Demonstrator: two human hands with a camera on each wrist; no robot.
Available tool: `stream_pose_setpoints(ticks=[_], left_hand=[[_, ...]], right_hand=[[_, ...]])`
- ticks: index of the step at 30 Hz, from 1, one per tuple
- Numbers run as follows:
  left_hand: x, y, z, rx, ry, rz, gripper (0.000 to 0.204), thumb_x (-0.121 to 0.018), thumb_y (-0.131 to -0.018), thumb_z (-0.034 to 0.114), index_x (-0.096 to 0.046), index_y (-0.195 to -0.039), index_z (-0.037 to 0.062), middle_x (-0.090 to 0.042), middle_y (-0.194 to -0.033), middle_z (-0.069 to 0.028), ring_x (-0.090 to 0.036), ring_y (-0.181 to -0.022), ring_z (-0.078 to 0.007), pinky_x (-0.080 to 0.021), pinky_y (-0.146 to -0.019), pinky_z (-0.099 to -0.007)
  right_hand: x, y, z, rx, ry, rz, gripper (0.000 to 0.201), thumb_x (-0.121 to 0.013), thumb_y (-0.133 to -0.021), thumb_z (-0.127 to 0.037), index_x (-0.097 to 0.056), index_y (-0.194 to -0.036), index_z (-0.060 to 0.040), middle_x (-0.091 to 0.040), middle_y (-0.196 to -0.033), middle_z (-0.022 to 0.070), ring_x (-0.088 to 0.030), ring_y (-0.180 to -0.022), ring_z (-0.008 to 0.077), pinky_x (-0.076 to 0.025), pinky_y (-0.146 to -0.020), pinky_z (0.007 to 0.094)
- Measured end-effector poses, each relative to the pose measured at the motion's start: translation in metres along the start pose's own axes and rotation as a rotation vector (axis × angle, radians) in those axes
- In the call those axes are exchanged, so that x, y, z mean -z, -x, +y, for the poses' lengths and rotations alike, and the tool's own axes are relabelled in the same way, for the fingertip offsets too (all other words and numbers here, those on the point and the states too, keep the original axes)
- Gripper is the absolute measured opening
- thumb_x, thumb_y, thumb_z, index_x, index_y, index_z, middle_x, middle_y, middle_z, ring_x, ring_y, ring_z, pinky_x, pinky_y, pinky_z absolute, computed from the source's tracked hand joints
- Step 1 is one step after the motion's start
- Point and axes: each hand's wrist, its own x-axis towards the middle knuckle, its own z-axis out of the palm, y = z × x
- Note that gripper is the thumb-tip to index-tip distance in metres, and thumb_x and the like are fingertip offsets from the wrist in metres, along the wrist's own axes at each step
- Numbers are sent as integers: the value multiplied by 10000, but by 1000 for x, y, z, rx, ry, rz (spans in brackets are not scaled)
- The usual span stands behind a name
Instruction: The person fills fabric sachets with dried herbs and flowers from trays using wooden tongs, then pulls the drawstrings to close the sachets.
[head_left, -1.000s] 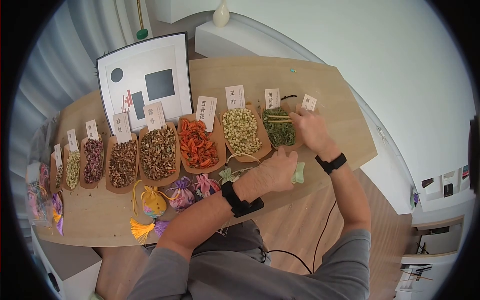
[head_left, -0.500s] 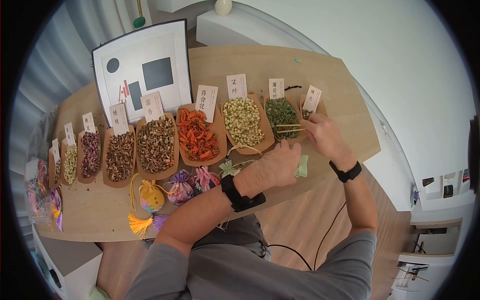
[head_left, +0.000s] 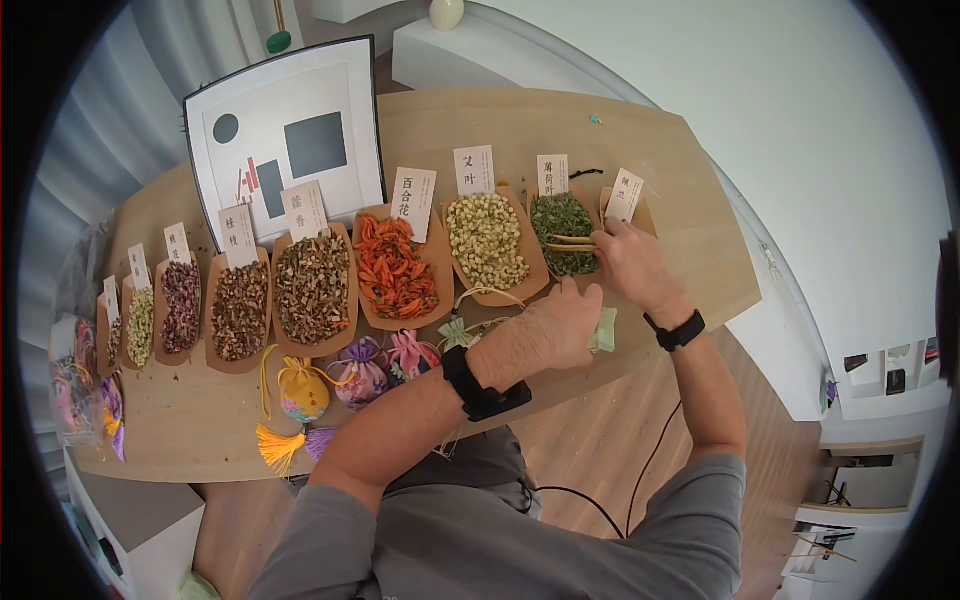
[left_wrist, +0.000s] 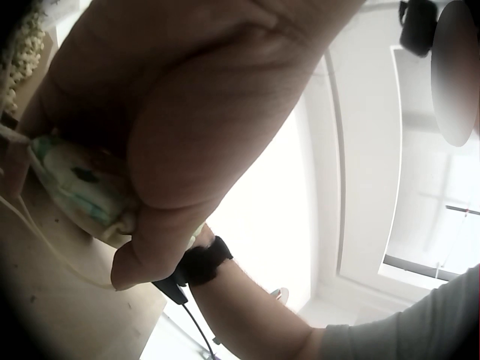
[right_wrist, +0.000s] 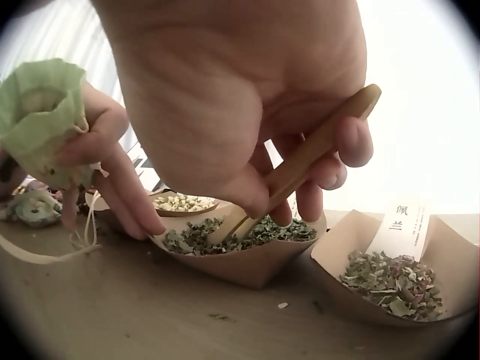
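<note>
My right hand (head_left: 637, 262) grips wooden tongs (head_left: 572, 244), whose tips are down among the dried green leaves (head_left: 562, 215) in a brown paper tray. In the right wrist view the tongs (right_wrist: 307, 157) slant down into the tray (right_wrist: 251, 266), under my right hand (right_wrist: 240, 82). Just in front of that tray, my left hand (head_left: 560, 325) holds a light green pouch (head_left: 604, 332). Its ruffled mouth (right_wrist: 41, 101) stands open and upward in the right wrist view. The left wrist view shows the patterned pouch (left_wrist: 82, 191) between thumb and fingers of my left hand (left_wrist: 202, 105).
A tray with a label card (head_left: 624, 192) stands to the right. Leftward run pale buds (head_left: 487, 240), orange-red petals (head_left: 395, 270) and several more trays. Nearer me lie a yellow pouch (head_left: 303, 392), a purple pouch (head_left: 363, 375) and a pink one. A framed picture (head_left: 285, 130) stands behind.
The view has shifted slightly. My right hand moved towards me and right, then back left and away from me, with the tongs still in it. My left hand stays at the green pouch.
</note>
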Motion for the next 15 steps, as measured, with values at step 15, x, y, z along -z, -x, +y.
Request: stream_pose_setpoints(ticks=[15], left_hand=[[21, 5, 2, -1, 111, 96, 662, -851, -834, 222, -460, -1294, -51, -593, -1246, -300, -674, -1213, -471, -592, -1017, -499]], right_hand=[[12, 16, -3, -17, -16, -5, 118, -752, -811, -27, -683, -907, -24, -697, -957, 148, -740, -933, 379, -606, -773, 481]])
